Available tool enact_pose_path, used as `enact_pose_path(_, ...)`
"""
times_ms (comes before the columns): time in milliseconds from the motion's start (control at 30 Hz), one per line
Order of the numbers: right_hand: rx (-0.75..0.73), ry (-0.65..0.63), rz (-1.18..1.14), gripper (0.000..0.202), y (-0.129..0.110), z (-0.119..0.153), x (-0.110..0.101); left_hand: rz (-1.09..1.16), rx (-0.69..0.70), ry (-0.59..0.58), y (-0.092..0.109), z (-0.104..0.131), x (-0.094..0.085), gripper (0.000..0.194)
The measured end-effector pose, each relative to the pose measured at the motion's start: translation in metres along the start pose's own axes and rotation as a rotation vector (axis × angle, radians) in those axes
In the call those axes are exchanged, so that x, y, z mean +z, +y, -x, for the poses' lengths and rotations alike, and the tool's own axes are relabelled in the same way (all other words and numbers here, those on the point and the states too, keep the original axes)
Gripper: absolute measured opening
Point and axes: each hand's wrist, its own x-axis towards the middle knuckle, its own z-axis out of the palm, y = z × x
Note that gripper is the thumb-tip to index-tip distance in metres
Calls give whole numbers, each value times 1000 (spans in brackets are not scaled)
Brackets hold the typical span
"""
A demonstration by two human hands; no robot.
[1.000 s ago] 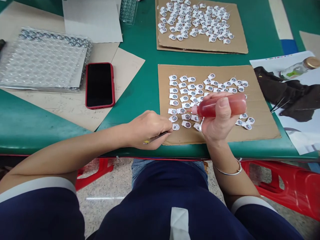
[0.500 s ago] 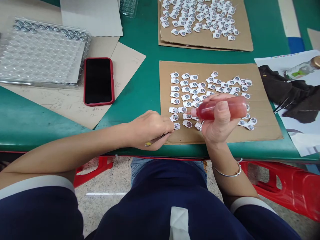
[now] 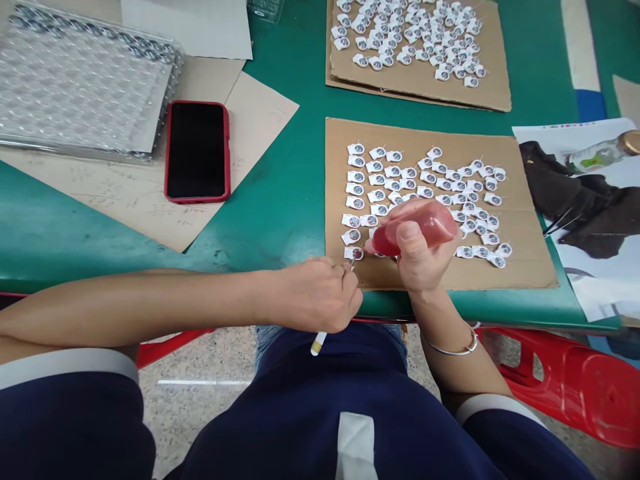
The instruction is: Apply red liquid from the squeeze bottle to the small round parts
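My right hand (image 3: 425, 257) is wrapped round a red squeeze bottle (image 3: 417, 229), tilted with its nozzle pointing left and down. The nozzle tip is over a small white tag with a round printed mark (image 3: 355, 253), near the lower left corner of a cardboard sheet (image 3: 520, 267). My left hand (image 3: 325, 293) is closed on a thin tool (image 3: 319, 343); its pale, yellow-banded end sticks out below the hand, and its fine tip reaches up to the same tag. Several similar tags lie in rows on the cardboard, some hidden behind the bottle and my right hand.
A second cardboard sheet (image 3: 420, 97) full of tags lies behind. On the left are a red-cased phone (image 3: 197, 152), paper sheets (image 3: 265, 103) and clear plastic trays (image 3: 85, 93). At right lie dark cloth (image 3: 595, 207), tweezers and a small bottle (image 3: 600, 153).
The red bottle has moved left and down, its nozzle now at the lower left tag. My left hand has shifted right and down, and its tool stands more upright.
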Motion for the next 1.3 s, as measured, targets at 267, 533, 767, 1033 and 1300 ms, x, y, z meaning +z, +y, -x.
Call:
enact_pose_path(267, -60, -3, 149, 22, -2, -1, 0, -142, 32, 32, 8, -1, 6, 15)
enact_pose_path(533, -48, -22, 191, 19, -1, 0, 0, -124, 19, 53, 11, 1, 11, 15)
enact_pose_path(767, -30, -8, 198, 21, 1, 1, 0, -116, 7, 63, 9, 0, 7, 14)
enact_pose_path(1033, -90, 38, 246, 22, 2, 0, 3, -90, 18, 35, 5, -4, 2, 14)
enact_pose_path(1300, -55, 27, 243, 21, 3, 0, 1, -90, 19, 26, 5, -2, 3, 15)
